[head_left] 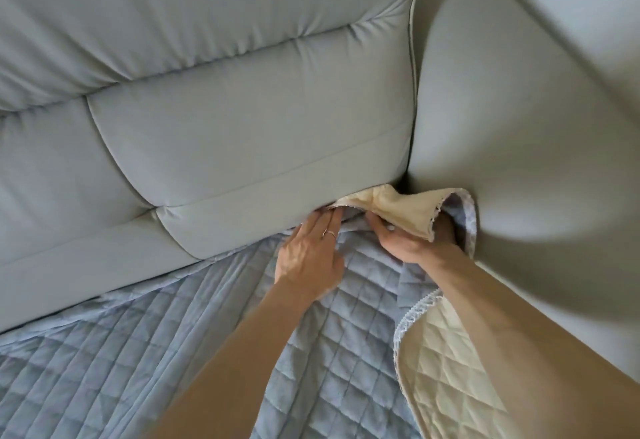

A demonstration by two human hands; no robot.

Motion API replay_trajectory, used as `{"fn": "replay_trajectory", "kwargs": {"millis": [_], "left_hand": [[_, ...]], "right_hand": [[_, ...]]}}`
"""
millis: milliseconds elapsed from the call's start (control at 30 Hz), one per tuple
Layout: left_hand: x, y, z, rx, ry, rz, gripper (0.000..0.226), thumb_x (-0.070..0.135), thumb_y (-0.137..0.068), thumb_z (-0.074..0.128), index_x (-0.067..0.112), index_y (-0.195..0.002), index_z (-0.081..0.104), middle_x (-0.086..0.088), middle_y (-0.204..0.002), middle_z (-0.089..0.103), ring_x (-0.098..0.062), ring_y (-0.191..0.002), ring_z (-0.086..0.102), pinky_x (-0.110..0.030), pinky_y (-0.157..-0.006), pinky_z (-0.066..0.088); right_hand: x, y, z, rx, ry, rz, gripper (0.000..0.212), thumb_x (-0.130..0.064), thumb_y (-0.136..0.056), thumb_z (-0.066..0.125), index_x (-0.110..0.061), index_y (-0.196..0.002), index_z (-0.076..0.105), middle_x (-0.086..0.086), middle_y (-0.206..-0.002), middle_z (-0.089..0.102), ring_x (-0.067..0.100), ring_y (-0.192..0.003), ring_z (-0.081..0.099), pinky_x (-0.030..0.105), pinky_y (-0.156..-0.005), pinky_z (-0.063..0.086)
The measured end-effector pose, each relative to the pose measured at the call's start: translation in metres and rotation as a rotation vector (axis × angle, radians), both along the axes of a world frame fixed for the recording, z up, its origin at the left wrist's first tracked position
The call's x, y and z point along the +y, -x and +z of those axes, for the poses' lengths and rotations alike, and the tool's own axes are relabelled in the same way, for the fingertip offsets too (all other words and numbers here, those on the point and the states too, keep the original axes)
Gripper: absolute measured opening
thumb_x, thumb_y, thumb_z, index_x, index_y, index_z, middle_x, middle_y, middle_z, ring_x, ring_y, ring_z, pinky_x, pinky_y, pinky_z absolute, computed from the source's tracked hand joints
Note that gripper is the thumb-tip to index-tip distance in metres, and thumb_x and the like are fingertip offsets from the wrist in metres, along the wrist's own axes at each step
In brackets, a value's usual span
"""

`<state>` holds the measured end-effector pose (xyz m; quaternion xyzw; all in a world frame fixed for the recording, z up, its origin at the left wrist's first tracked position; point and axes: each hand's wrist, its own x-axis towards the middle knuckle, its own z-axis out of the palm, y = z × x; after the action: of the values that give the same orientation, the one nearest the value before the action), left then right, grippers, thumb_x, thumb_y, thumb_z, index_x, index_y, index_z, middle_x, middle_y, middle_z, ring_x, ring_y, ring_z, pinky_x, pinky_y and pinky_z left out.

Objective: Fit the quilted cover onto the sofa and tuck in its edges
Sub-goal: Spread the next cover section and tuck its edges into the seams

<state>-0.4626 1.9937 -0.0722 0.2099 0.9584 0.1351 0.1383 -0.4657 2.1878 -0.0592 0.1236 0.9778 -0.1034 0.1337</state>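
Out to the left of the backrest (242, 119), the quilted cover (104, 352) is lying spread over the seat of the sofa (52, 265), blue-grey face up. Its rear edge is running along the foot of the backrest and seems to be slipping under it, so that stretch is looking tucked.

Further right, the left grip (310, 258), a bare hand wearing a ring (329, 233), is resting released on the cover just below the backrest. Its fingers are lying straight, with the fingertips pushing fabric into the crease at the backrest's foot.

Just to the right of it, the right grip (408, 241) is clenching the bunched corner of the cover. The corner's cream underside (391, 211) is folding up and showing at the backrest's right end, where the backrest is meeting the armrest (502, 126).

Right again, and well forward of the backrest, a flap (446, 369) of the cover is lying turned over, cream side up. Its lacy trimmed edge is touching the right forearm.

Judging from this, the fitting is well along. The cover is sitting on the seat and the rear edge is going in. The corner is not yet tucked, and the side edge along the armrest is waiting to be flipped down and pushed in.
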Motion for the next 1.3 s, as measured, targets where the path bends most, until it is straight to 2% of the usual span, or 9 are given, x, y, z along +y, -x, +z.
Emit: {"fn": "replay_trajectory", "kwargs": {"millis": [167, 333, 433, 533, 600, 700, 933, 1200, 1300], "left_hand": [[0.014, 0.010, -0.012, -0.098, 0.081, -0.081, 0.081, 0.056, -0.083, 0.010, 0.023, -0.157, 0.005, 0.007, -0.164, 0.011, -0.014, -0.149, 0.001, -0.042, -0.122, 0.009], [0.025, 0.019, -0.016, -0.127, 0.134, -0.023, 0.079, 0.061, -0.087, 0.014, 0.023, -0.157, 0.007, 0.011, -0.163, 0.009, -0.013, -0.148, -0.002, -0.042, -0.122, 0.005], [0.032, 0.014, -0.017, -0.136, 0.127, 0.048, 0.079, 0.067, -0.090, 0.016, 0.024, -0.156, 0.010, 0.012, -0.162, 0.011, -0.012, -0.147, -0.001, -0.043, -0.121, 0.003], [0.034, 0.015, -0.017, -0.125, 0.117, 0.060, 0.076, 0.065, -0.090, 0.023, 0.026, -0.155, 0.014, 0.013, -0.160, 0.017, -0.013, -0.146, 0.006, -0.045, -0.120, 0.010], [0.032, 0.016, -0.016, -0.116, 0.121, 0.037, 0.075, 0.065, -0.090, 0.024, 0.028, -0.154, 0.015, 0.014, -0.160, 0.017, -0.013, -0.147, 0.006, -0.046, -0.120, 0.011], [0.028, 0.010, -0.016, -0.163, 0.075, 0.015, 0.079, 0.069, -0.090, 0.011, 0.026, -0.157, 0.004, 0.014, -0.163, 0.005, -0.012, -0.149, -0.005, -0.048, -0.121, -0.002], [0.009, -0.019, -0.014, -0.086, -0.027, 0.095, 0.082, 0.057, -0.088, 0.023, 0.022, -0.157, -0.005, 0.009, -0.162, -0.010, -0.009, -0.149, -0.012, -0.039, -0.120, -0.008], [0.049, -0.002, -0.027, -0.213, 0.053, 0.233, 0.082, 0.053, -0.089, 0.023, 0.017, -0.156, -0.008, 0.002, -0.164, -0.007, -0.011, -0.149, -0.015, -0.041, -0.121, -0.010], [0.065, 0.010, -0.025, -0.214, 0.121, 0.280, 0.079, 0.052, -0.091, 0.021, 0.013, -0.157, 0.003, 0.001, -0.164, 0.007, -0.014, -0.150, -0.006, -0.046, -0.121, -0.004]], "right_hand": [[-0.001, 0.024, -0.016, -0.205, 0.104, -0.267, 0.067, -0.062, -0.097, 0.021, -0.019, -0.141, 0.046, 0.012, -0.141, 0.052, 0.034, -0.125, 0.052, 0.041, -0.103, 0.041], [-0.005, 0.024, -0.003, -0.191, 0.182, -0.422, 0.049, -0.046, -0.101, 0.029, -0.014, -0.119, 0.061, 0.014, -0.118, 0.065, 0.034, -0.104, 0.061, 0.035, -0.082, 0.048], [-0.022, -0.007, 0.007, 0.026, 0.104, -0.285, 0.038, -0.034, -0.099, 0.035, -0.010, -0.107, 0.063, 0.013, -0.109, 0.065, 0.032, -0.099, 0.061, 0.036, -0.081, 0.048], [-0.037, -0.035, 0.013, 0.370, 0.140, 0.143, 0.031, -0.020, -0.093, 0.038, -0.012, -0.110, 0.063, 0.003, -0.116, 0.061, 0.022, -0.111, 0.058, 0.031, -0.095, 0.045], [-0.026, -0.032, 0.008, 0.260, 0.061, 0.365, 0.049, -0.024, -0.091, 0.040, -0.011, -0.137, 0.052, 0.001, -0.143, 0.050, 0.018, -0.135, 0.042, 0.036, -0.112, 0.035], [0.002, -0.023, -0.006, 0.023, -0.080, 0.361, 0.062, -0.036, -0.098, 0.038, -0.023, -0.155, 0.019, -0.009, -0.161, 0.018, 0.012, -0.149, 0.014, 0.040, -0.120, 0.017], [-0.004, 0.003, -0.028, -0.294, 0.218, 0.145, 0.057, -0.043, -0.104, 0.019, -0.024, -0.157, 0.008, -0.006, -0.164, 0.000, 0.016, -0.150, 0.002, 0.045, -0.122, 0.010], [0.004, 0.019, -0.057, -0.340, 0.408, 0.089, 0.054, -0.034, -0.106, 0.020, -0.024, -0.156, 0.001, 0.001, -0.165, 0.002, 0.020, -0.150, 0.007, 0.038, -0.123, 0.005], [0.006, 0.022, -0.065, -0.320, 0.450, 0.057, 0.053, -0.039, -0.106, 0.018, -0.031, -0.156, 0.003, -0.003, -0.165, 0.003, 0.019, -0.151, 0.007, 0.040, -0.122, 0.009]]}}
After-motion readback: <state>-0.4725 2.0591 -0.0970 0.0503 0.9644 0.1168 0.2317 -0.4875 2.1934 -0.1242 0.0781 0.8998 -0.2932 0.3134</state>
